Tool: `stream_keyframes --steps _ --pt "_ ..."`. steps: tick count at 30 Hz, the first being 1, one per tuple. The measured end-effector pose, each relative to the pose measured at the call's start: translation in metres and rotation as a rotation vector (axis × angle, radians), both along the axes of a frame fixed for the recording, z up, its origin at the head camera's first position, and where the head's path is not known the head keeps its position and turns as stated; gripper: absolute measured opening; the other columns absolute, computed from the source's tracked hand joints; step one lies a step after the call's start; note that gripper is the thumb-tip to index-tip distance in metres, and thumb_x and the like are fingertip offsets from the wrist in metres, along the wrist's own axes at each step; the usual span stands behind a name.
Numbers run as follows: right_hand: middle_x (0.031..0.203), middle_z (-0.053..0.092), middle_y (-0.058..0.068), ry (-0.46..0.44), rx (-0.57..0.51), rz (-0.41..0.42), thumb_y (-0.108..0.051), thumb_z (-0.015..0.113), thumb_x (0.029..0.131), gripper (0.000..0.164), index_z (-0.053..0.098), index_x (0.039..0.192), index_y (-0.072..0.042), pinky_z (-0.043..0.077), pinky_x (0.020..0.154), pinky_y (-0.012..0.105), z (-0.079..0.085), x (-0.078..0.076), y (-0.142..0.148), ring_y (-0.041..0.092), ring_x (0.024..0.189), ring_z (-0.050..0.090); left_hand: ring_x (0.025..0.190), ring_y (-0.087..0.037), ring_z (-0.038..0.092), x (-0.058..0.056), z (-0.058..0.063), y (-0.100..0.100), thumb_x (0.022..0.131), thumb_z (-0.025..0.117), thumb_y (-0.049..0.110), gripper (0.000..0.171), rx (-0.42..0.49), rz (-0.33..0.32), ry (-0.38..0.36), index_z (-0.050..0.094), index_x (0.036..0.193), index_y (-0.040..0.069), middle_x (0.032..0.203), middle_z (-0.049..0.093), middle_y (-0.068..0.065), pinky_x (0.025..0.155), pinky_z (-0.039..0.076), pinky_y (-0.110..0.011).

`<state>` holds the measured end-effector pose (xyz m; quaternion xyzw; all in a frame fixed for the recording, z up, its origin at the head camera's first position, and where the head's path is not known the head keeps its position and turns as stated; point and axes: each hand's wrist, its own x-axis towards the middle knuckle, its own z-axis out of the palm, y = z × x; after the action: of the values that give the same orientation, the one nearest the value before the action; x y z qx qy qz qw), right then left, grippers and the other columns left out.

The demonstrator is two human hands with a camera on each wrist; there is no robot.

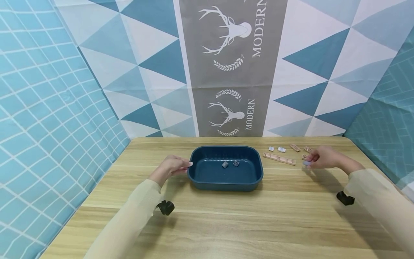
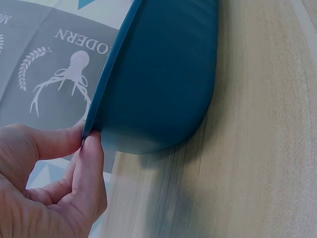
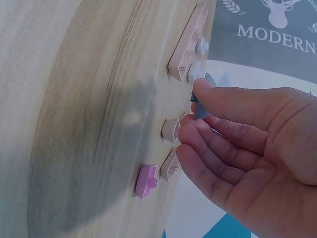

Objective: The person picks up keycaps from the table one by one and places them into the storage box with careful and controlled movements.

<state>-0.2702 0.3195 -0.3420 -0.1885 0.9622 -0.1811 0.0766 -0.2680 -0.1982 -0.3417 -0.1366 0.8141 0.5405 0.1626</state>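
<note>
My left hand (image 1: 173, 166) pinches the left rim of a dark blue rectangular basin (image 1: 226, 186) between thumb and fingers. Thumb and finger meet over that rim (image 2: 94, 111) in the left wrist view. Two grey keycaps, one here (image 1: 225, 164) and another (image 1: 236, 163), lie on the basin floor. Out to the right, my right hand (image 1: 323, 158) holds a grey-blue keycap (image 3: 202, 110) between thumb and fingertips, above the table. The fingers partly cover it. Close by that hand lies a small peach keycap (image 1: 304, 157).
A long peach spacebar keycap (image 1: 279, 158) lies right of the basin. Behind it are two white keycaps (image 1: 281, 149) and more peach ones (image 1: 295, 148). A pink keycap (image 3: 146, 181) shows in the right wrist view. Patterned cloth hangs behind the wooden table (image 1: 226, 223).
</note>
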Motion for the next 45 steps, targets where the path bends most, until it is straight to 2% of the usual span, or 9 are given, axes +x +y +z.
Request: stream_keyframes --steps 3,12,20,22,26,29,35,38,45 --pt "0.082 0.07 0.004 -0.001 0.006 0.009 -0.019 0.077 0.079 0.024 0.07 0.091 0.001 0.051 0.061 0.021 0.003 0.001 -0.002 0.009 0.073 0.06 0.074 -0.007 0.059 0.0 0.0 0.001 0.091 0.066 0.012 0.036 0.004 -0.002 0.001 0.061 0.122 -0.004 0.096 0.066 -0.004 0.075 0.06 -0.02" --pt "0.082 0.069 0.006 0.006 0.014 0.019 -0.018 0.077 0.079 0.025 0.069 0.091 0.002 0.05 0.06 0.022 0.006 0.002 -0.007 0.007 0.071 0.058 0.071 -0.007 0.059 0.001 0.0 0.001 0.09 0.067 0.013 0.033 -0.012 0.002 -0.003 0.063 0.119 -0.003 0.09 0.064 -0.003 0.083 0.06 -0.024" --pt "0.082 0.069 0.007 -0.017 -0.006 0.025 -0.012 0.074 0.081 0.019 0.068 0.09 0.003 0.049 0.058 0.021 0.011 0.001 -0.015 0.009 0.072 0.057 0.072 -0.007 0.058 0.0 0.0 0.001 0.09 0.066 0.012 0.033 -0.01 0.004 0.004 0.063 0.119 -0.004 0.095 0.064 -0.005 0.089 0.058 -0.027" --pt "0.082 0.068 0.006 -0.026 -0.007 0.022 -0.011 0.074 0.082 0.017 0.068 0.09 0.002 0.048 0.057 0.022 0.012 0.001 -0.016 0.01 0.071 0.056 0.072 -0.007 0.057 -0.001 -0.001 0.001 0.09 0.067 0.011 0.033 -0.004 0.003 0.008 0.063 0.119 -0.004 0.095 0.064 -0.005 0.086 0.059 -0.025" --pt "0.08 0.067 0.004 -0.048 -0.019 0.019 -0.011 0.073 0.082 0.015 0.067 0.089 0.001 0.045 0.053 0.022 0.015 0.002 -0.021 0.01 0.065 0.052 0.071 -0.007 0.057 0.0 -0.002 0.001 0.089 0.068 0.01 0.033 0.011 0.005 0.014 0.062 0.118 -0.006 0.09 0.063 -0.003 0.071 0.059 -0.018" --pt "0.079 0.067 0.004 -0.06 -0.028 0.015 -0.011 0.072 0.082 0.014 0.067 0.089 0.001 0.043 0.05 0.023 0.017 0.003 -0.023 0.011 0.061 0.05 0.07 -0.007 0.057 0.0 -0.002 0.002 0.089 0.068 0.01 0.034 0.014 0.007 0.018 0.062 0.119 -0.006 0.088 0.063 -0.002 0.066 0.057 -0.016" --pt "0.081 0.068 0.005 -0.011 -0.004 0.024 -0.011 0.074 0.081 0.017 0.068 0.09 0.003 0.048 0.059 0.023 0.023 0.0 -0.028 0.012 0.071 0.055 0.074 -0.007 0.058 -0.001 -0.002 0.002 0.09 0.067 0.011 0.035 0.004 0.005 0.013 0.062 0.12 -0.005 0.095 0.064 -0.003 0.083 0.059 -0.024" --pt "0.08 0.068 0.005 0.009 0.001 0.029 -0.011 0.075 0.08 0.018 0.068 0.089 0.003 0.049 0.06 0.022 0.024 0.0 -0.031 0.011 0.071 0.056 0.073 -0.007 0.058 -0.001 -0.001 0.002 0.09 0.067 0.011 0.035 0.006 0.007 0.011 0.061 0.121 -0.004 0.094 0.063 -0.003 0.09 0.058 -0.028" --pt "0.079 0.067 0.006 0.016 0.011 0.046 -0.01 0.075 0.08 0.018 0.067 0.089 0.004 0.049 0.059 0.022 0.027 0.0 -0.036 0.012 0.071 0.057 0.07 -0.006 0.057 0.0 -0.002 0.001 0.089 0.068 0.01 0.037 0.009 0.008 0.011 0.061 0.122 -0.005 0.09 0.062 -0.002 0.085 0.059 -0.026"
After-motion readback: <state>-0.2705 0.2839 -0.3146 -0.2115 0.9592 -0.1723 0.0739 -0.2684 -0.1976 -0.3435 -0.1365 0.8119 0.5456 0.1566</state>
